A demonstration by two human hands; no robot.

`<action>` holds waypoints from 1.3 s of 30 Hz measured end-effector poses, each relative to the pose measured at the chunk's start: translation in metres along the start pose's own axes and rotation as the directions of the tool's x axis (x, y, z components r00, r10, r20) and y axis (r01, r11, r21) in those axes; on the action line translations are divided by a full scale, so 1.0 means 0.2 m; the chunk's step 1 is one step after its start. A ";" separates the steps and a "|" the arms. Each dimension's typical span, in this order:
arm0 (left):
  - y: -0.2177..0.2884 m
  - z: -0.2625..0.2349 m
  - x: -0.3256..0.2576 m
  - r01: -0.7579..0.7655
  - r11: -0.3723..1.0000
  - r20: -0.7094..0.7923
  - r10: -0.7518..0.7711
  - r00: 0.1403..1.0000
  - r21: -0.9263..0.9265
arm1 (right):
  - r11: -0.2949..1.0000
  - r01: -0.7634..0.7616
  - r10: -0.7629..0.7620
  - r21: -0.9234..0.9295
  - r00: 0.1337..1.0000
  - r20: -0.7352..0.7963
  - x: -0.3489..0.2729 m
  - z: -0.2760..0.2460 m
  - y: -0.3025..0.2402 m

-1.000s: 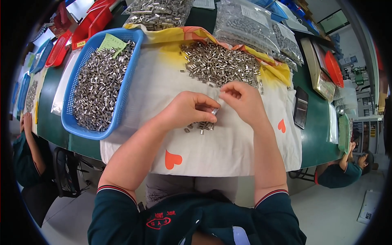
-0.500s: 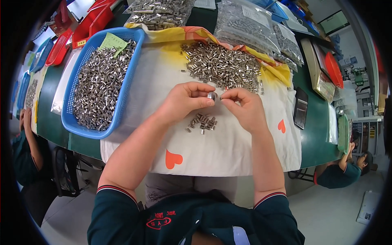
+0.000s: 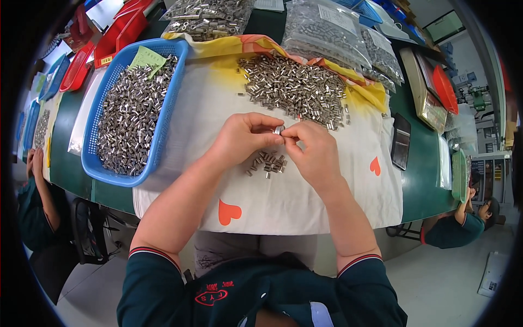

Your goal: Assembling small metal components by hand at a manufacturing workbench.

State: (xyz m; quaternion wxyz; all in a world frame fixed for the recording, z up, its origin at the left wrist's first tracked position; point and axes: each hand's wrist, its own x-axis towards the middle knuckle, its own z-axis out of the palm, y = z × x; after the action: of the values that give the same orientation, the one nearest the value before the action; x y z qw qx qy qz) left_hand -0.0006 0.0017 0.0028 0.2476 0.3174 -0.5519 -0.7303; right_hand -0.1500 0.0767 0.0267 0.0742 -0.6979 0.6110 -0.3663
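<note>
Metal sleeve (image 3: 279,129), small and silvery, was pinched between the left hand (image 3: 242,139) and right hand (image 3: 313,150) for checking, above a small cluster (image 3: 267,162), the loose heap (image 3: 297,90) at twelve o'clock; setting it aside likely called for a steady grip.

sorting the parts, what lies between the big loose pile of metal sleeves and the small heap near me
In the head view, both hands, left hand and right hand, pinching one small metal sleeve, sit between the big pile and the small heap.
</note>
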 end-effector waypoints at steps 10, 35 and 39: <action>0.01 0.02 -0.01 -0.012 0.995 0.154 -0.003 0.988 0.099 | 0.828 -0.465 0.354 0.314 0.867 0.352 0.05 -0.12 0.11; -0.01 -0.03 0.02 0.014 0.981 0.088 0.003 0.996 -0.192 | 0.762 -0.426 0.356 0.489 0.905 0.234 0.03 -0.07 0.06; -0.01 -0.02 0.02 0.016 0.985 0.105 0.002 0.994 -0.171 | 0.870 -0.292 0.224 0.397 0.952 0.210 0.03 -0.07 0.03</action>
State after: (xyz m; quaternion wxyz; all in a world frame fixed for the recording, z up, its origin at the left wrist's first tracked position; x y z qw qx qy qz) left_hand -0.0004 -0.0023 0.0000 0.2422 0.2579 -0.4980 -0.7917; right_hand -0.1633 0.0753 0.0360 0.3201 -0.6034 0.5971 -0.4207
